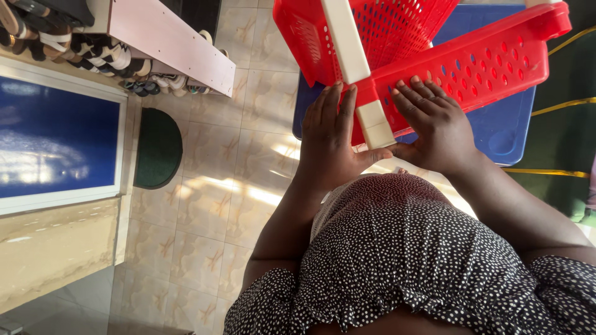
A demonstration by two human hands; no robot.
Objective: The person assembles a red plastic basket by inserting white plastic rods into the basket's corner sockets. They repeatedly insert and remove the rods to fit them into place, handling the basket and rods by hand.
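Note:
A red perforated plastic rack shelf (472, 65) tilts across the upper right, joined to a cream plastic post (351, 56) that runs down the middle. My left hand (332, 146) grips the lower end of that post, thumb under it and fingers along its left side. On the other side, my right hand (434, 127) lies flat against the red shelf's side wall beside the post. A second red perforated shelf (397, 25) sits behind the post at the top. My black-and-white dotted top fills the lower right.
A blue plastic tub (506, 133) stands on the tiled floor under the rack. At upper left is a pink shelf (171, 40) with several shoes (105, 56) beneath. A dark green mat (158, 149) lies left, a blue panel (56, 139) beside it, and green carpet (568, 133) at right.

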